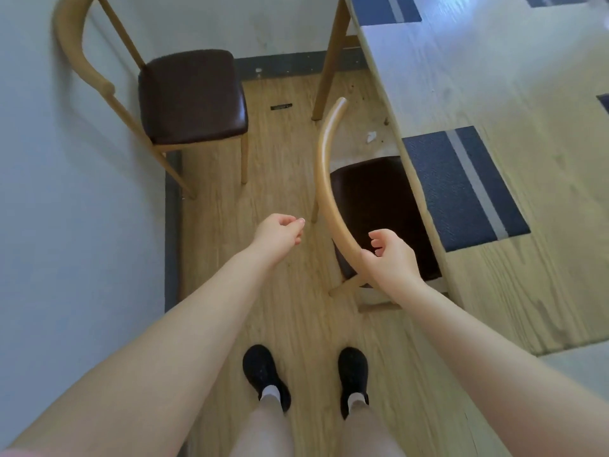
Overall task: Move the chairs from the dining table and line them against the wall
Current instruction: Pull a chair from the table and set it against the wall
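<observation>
Chair [372,206] at the centre right of the frame has a curved, smooth light-wood backrest rail and a dark brown padded seat, which is tucked partly under the dining table [494,77] edge. The right hand [387,255] rests against the lower end of that rail, thumb under it and fingers loosely curled above, not closed around it. The left hand [280,230] hangs free over the floor left of the rail, fingers half curled, holding nothing. A second chair [188,97] of the same shape, with a glossy brown cushion and slim wooden legs, stands at the upper left against the pale wall [66,192]. The table top is pale wood grain with dark blue placemats [461,186] crossed by a grey stripe. The plank floor [280,159] shows crumbs and a scrap of paper [371,136]. Black shoes [263,374] sit at the bottom centre.
</observation>
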